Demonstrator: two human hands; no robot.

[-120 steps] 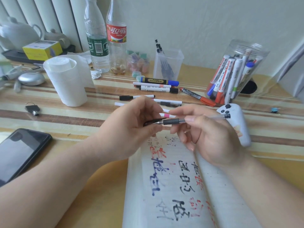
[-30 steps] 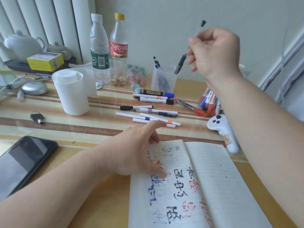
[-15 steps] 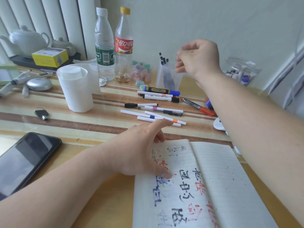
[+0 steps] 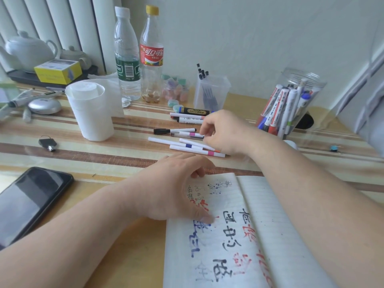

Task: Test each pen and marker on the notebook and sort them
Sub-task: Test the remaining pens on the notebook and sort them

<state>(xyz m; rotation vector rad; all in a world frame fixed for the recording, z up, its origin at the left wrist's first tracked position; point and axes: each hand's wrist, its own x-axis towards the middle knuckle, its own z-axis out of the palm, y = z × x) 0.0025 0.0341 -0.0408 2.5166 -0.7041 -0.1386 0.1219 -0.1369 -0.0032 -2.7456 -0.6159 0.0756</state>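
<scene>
Several loose pens lie by our right hand, fingers curled over one, grip unclear; our left hand, flat, steadies the notebook for testing.

Cola bottle label: 可口可乐, white on red, beyond the left hand.
Notebook page: handwritten 中心, beside that hand.
</scene>
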